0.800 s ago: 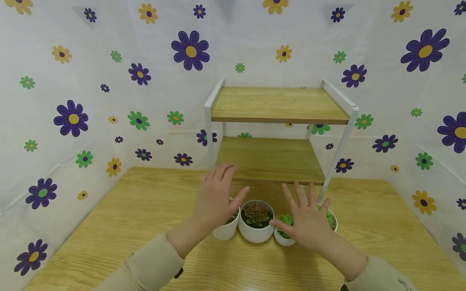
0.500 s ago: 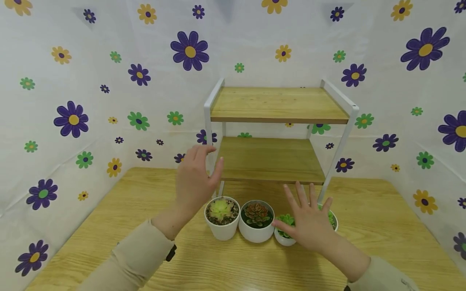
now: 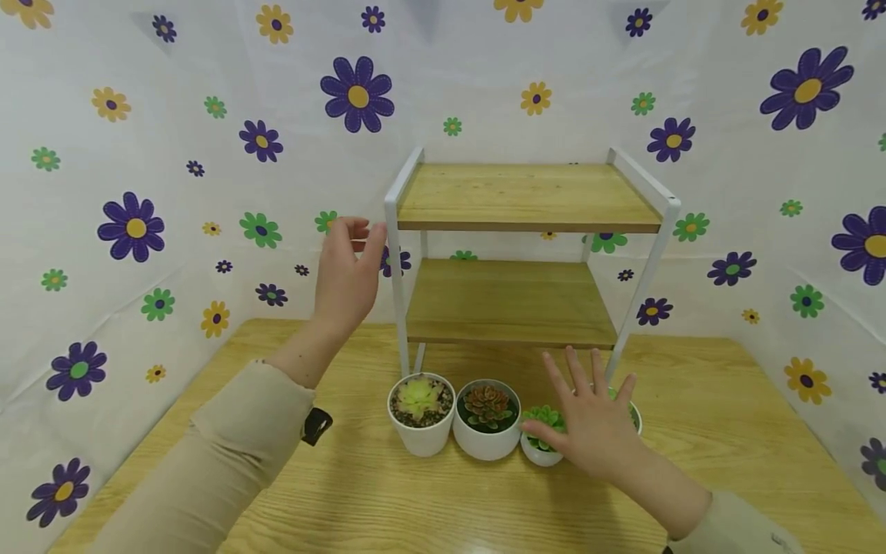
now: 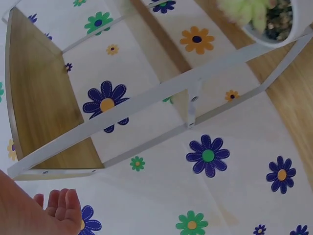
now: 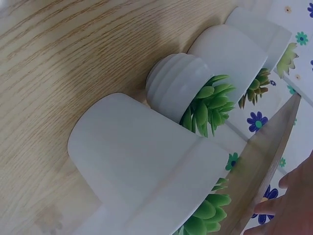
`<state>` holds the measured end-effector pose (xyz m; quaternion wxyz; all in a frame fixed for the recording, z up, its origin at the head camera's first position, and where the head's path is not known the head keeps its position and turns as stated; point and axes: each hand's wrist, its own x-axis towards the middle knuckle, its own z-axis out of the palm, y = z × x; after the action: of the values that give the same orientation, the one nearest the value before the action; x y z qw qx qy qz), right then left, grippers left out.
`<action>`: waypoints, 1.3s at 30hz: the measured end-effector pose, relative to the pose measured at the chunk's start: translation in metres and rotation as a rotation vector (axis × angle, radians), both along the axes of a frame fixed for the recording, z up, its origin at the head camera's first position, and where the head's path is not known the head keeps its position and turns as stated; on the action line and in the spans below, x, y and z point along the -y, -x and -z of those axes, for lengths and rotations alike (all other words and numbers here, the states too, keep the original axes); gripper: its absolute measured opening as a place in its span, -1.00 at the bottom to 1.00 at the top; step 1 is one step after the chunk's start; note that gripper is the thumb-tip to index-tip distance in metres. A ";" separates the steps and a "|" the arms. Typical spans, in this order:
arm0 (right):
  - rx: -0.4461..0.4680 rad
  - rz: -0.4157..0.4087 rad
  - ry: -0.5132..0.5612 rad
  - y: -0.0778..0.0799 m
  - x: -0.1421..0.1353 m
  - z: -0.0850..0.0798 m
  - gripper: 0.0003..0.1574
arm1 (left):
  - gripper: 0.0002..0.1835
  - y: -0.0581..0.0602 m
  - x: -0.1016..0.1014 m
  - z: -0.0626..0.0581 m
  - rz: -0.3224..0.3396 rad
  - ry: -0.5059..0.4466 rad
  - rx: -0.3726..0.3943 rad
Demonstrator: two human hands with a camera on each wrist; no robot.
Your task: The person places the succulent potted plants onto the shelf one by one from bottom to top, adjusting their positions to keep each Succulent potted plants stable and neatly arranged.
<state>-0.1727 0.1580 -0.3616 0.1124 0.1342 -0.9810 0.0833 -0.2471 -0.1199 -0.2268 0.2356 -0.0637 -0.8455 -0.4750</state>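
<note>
My left hand (image 3: 346,273) is raised beside the left post of a two-tier shelf rack (image 3: 529,192), fingers loosely bent, holding nothing. In the left wrist view that hand (image 4: 51,213) is just off the rack's upper corner. Above the potted succulents, my right hand (image 3: 597,422) spreads its fingers and grips nothing. Four white pots stand in a row: a tapered pot (image 3: 424,441) with a pale green succulent, a round pot (image 3: 487,445) with a reddish one, a small ribbed pot (image 5: 173,85) with a green one, and a large pot (image 5: 142,156) partly hidden by my right hand in the head view.
The rack's lower board (image 3: 512,300) lies behind the pots, above the wooden table (image 3: 332,492). A white flower-print cloth (image 3: 173,115) surrounds the table at the back and sides. A black wrist strap piece (image 3: 316,425) shows at the left sleeve.
My left hand has moved up and left from over the leftmost pot to beside the rack's left post, uncovering that pot. My right hand has barely moved.
</note>
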 end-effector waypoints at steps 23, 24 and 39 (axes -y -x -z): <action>-0.086 0.044 0.030 -0.004 -0.024 0.005 0.03 | -0.47 0.024 -0.027 -0.050 0.027 -0.243 0.300; -0.083 0.049 0.041 -0.004 -0.028 0.004 0.03 | -0.48 0.024 -0.028 -0.051 0.031 -0.238 0.280; -0.152 0.037 0.196 -0.008 -0.057 0.011 -0.06 | -0.55 0.024 -0.027 -0.049 0.043 -0.362 0.253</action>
<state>-0.1642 0.2152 -0.3726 0.2004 0.1102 -0.9592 0.1664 -0.2711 -0.0927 -0.1774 0.1251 0.0220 -0.7676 -0.6282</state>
